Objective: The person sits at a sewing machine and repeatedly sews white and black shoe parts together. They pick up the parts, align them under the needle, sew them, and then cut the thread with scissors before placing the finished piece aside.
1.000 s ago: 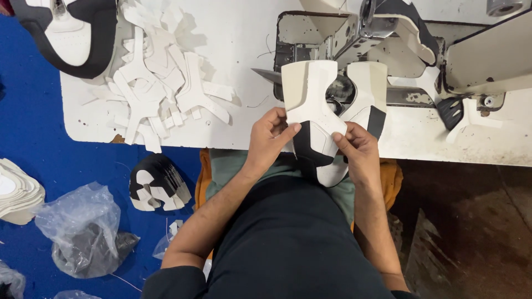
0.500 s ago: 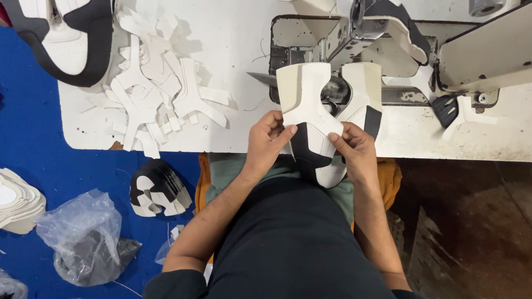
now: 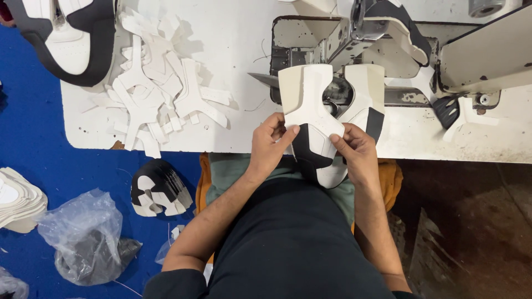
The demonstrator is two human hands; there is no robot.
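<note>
Both hands grasp a black-and-white shoe upper [image 3: 317, 124] at the counter [image 3: 238, 66] edge: left hand [image 3: 270, 145] pinching its left side, right hand [image 3: 354, 150] its right. The panel looks light, floppy, best held by its edges.

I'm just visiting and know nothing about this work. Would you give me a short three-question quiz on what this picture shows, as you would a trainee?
1. True or false: both hands grip the same white and black shoe upper piece.
2. Where does the loose heap of white cut-out pieces lie? A) left part of the white table B) on the blue floor C) on the person's lap
3. Fill in: the grey metal sewing machine stands ___ the held piece.

Key
1. True: left hand and right hand hold its two sides.
2. A
3. beyond
</note>
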